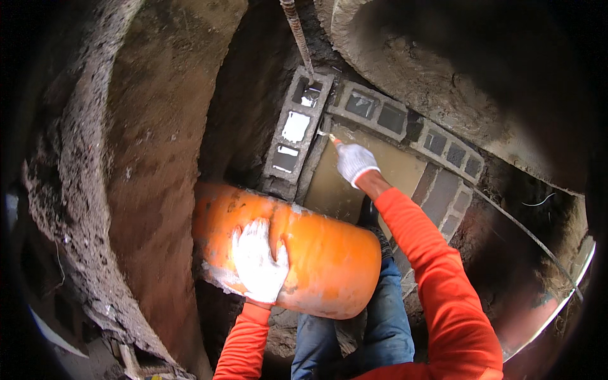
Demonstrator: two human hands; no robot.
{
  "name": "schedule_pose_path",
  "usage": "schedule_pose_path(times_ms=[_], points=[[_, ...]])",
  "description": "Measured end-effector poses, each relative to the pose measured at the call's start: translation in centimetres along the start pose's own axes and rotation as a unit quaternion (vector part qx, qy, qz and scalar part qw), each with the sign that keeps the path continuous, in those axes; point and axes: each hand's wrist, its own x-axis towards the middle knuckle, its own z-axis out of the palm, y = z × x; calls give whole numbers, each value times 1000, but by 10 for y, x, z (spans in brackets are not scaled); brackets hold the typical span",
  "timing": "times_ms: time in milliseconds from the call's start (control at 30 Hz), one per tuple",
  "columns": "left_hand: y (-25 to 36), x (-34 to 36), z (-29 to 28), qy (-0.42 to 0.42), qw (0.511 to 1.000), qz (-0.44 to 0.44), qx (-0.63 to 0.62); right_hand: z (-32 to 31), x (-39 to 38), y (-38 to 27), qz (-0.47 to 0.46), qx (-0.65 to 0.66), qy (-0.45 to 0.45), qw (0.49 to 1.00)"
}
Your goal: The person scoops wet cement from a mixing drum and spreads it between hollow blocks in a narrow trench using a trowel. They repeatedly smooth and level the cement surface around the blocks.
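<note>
My left hand (259, 263), in a white work glove, rests flat with fingers apart on a large orange pipe (339, 259). Dirt and grey smears mark the pipe, which lies across my legs. My right hand (356, 163), gloved too, reaches forward, wrapped round the short orange handle of a small hand tool (332, 137). The tool's pale metal end is at the inner edge of a grey hollow concrete block (290, 145); its exact kind is unclear. Muddy brown water (326, 180) fills the space enclosed by the blocks, below my right hand.
More hollow blocks (376, 113) line the far and right sides of the water. A ribbed bar (296, 28) stands at the far corner. Thick curved walls rise at left (161, 95) and far right (411, 69). A rope (516, 223) runs along the right.
</note>
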Motion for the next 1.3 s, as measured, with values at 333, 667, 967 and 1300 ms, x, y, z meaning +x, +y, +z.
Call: schedule_pose_path(times_ms=[333,667,967,1300], points=[[2,4,1,-53,999,7,2,71,92,46,69,50,-23,996],[9,6,6,-23,999,22,4,104,11,-4,97,11,-29,995],[59,57,35,-61,967,-11,-249,33,13,2,26,22,-74,997],[57,86,135,-226,793,-272,-496,87,51,1,60,18,-52,997]])
